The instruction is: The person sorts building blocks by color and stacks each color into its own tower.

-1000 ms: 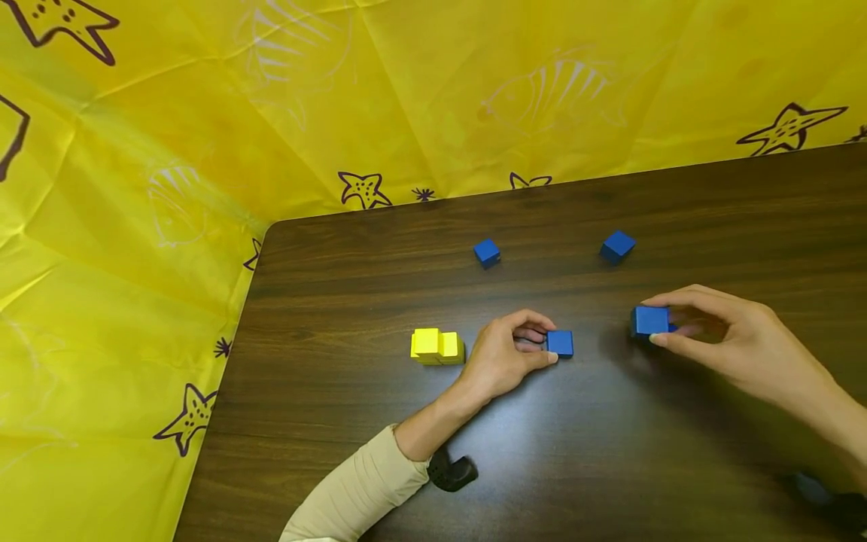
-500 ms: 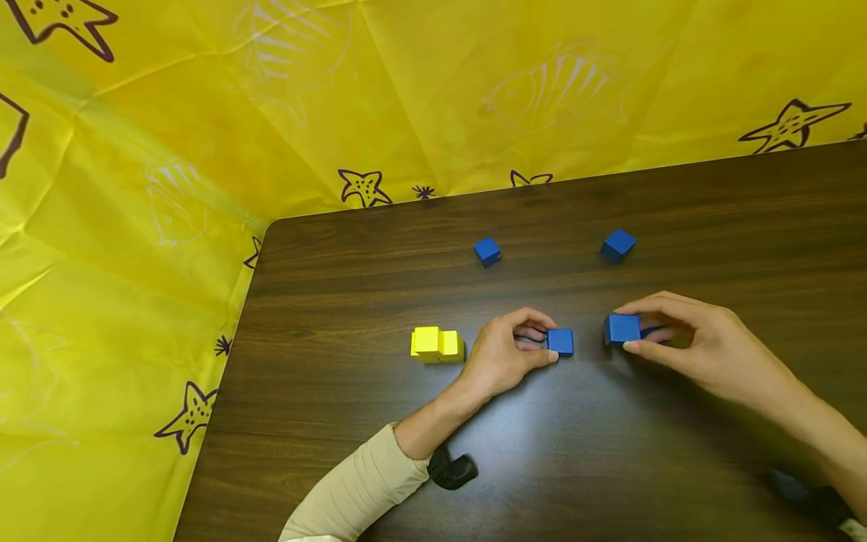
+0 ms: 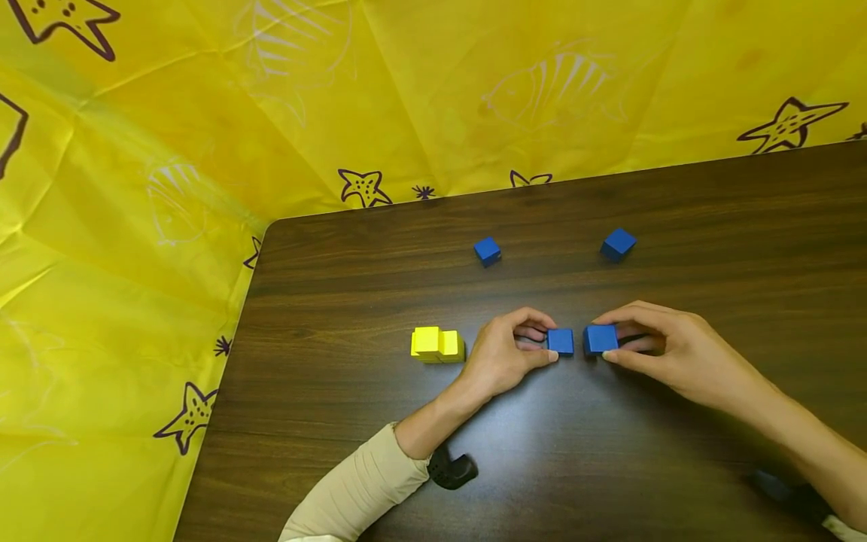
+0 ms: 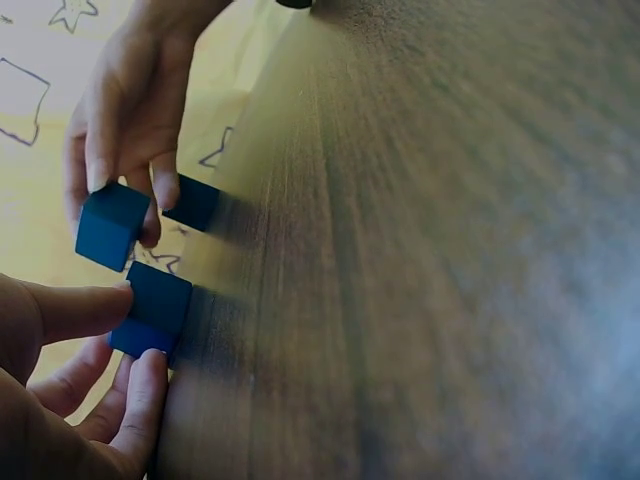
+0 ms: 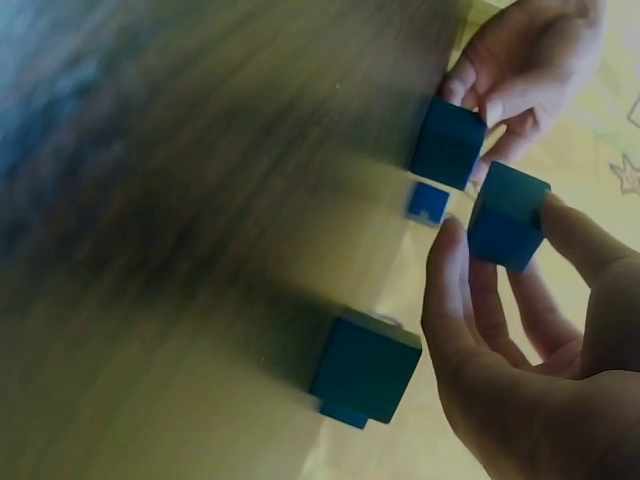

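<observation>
My left hand (image 3: pixel 504 354) pinches a blue cube (image 3: pixel 560 342) that sits on the brown table (image 3: pixel 325 421), thumb on its near side. To the right, my right hand (image 3: pixel 684 350) grips another blue cube (image 3: pixel 600 339) between thumb and fingertips. This second cube (image 4: pixel 112 225) is raised off the table in the left wrist view. A narrow gap separates the two held cubes, also seen in the right wrist view, where the right hand's cube (image 5: pixel 508 215) is nearer the camera. Left of my left hand stands a small group of yellow blocks (image 3: pixel 428 345), one higher than the others.
Two loose blue cubes lie farther back, one at the left (image 3: pixel 487 251) and one at the right (image 3: pixel 618 245). A yellow cloth (image 3: pixel 420 90) with starfish and fish drawings hangs behind and left of the table. A black device (image 3: pixel 452 470) is at the left wrist.
My right hand has carried its blue cube leftward and slightly nearer, close to the left hand's cube. The left hand and its cube have stayed in place.
</observation>
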Tool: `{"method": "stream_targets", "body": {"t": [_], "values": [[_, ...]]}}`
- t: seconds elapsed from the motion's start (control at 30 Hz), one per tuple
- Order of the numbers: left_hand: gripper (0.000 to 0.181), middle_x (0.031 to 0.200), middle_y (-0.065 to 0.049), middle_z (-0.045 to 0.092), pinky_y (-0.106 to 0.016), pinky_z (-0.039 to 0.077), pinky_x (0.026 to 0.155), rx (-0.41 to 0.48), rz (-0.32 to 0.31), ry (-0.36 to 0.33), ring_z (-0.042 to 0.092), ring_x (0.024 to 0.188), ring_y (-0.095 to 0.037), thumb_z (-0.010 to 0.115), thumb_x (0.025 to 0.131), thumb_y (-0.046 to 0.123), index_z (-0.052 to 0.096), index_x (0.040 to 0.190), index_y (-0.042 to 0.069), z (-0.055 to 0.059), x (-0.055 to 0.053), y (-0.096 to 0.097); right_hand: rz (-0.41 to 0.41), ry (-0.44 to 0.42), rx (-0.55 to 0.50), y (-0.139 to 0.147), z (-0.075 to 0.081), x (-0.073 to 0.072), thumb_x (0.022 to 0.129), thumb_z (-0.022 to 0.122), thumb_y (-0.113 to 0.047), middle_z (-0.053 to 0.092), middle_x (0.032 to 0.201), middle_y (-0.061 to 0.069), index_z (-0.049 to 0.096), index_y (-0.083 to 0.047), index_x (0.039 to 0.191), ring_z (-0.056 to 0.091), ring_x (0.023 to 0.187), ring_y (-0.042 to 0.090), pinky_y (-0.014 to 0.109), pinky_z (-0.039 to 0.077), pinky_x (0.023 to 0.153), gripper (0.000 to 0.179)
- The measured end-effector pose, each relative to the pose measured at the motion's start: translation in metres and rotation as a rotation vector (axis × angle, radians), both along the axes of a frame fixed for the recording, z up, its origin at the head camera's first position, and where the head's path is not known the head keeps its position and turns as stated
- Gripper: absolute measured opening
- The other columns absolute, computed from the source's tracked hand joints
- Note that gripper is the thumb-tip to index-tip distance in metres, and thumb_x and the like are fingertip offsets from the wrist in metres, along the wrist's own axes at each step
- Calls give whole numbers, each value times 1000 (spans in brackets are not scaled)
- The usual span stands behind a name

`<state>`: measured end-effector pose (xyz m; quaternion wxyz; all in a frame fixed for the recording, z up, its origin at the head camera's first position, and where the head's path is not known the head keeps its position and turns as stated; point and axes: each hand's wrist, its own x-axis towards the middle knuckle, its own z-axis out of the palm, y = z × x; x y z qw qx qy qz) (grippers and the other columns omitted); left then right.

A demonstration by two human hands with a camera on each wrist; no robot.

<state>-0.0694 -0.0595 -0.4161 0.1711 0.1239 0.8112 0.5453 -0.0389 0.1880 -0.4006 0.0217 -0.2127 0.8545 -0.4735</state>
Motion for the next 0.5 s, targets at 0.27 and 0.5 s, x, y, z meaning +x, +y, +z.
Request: {"method": "stream_targets", "body": {"t": [0.27, 0.5], "values": [[32, 100, 0, 71, -16, 55, 77, 1, -3, -5, 67, 91, -8, 83, 78, 1, 71, 107, 10, 1, -1, 0, -1, -35, 11, -8, -2, -2, 84, 78, 0, 68, 108, 5, 67, -11, 117, 67, 92, 2, 19, 58, 71, 37], [32, 100, -1, 71, -16, 55, 77, 12, -5, -12, 67, 91, -8, 83, 78, 1, 71, 106, 9, 1, -1, 0, -46, -77, 53, -11, -1, -3, 83, 80, -4, 69, 110, 13, 69, -10, 115, 71, 88, 7, 21, 59, 65, 35]]}}
